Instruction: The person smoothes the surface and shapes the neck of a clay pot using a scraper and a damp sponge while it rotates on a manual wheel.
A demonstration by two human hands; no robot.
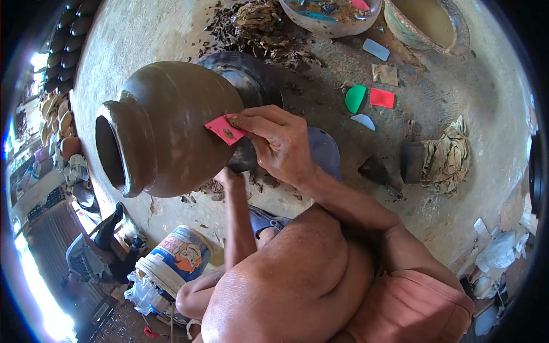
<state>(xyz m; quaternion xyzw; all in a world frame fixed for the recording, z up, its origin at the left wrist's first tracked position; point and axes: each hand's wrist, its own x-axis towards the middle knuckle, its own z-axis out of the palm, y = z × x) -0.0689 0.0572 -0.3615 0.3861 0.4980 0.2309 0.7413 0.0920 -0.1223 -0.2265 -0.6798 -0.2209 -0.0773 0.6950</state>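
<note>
A large brown clay pot with a thick rolled rim appears lying sideways in view, its mouth facing left. Its base end meets a dark round wheel. My right hand pinches a pink flat scraper smeared with clay, laid against the pot's wall near the base end. Below the pot, my left hand is close to its lower side; its fingers are mostly hidden, so their pose does not show.
Green half-round, red and pale scrapers lie on the floor beside a dark blade tool and a crumpled cloth. Two basins stand at the top near clay scraps. A printed bucket sits lower left.
</note>
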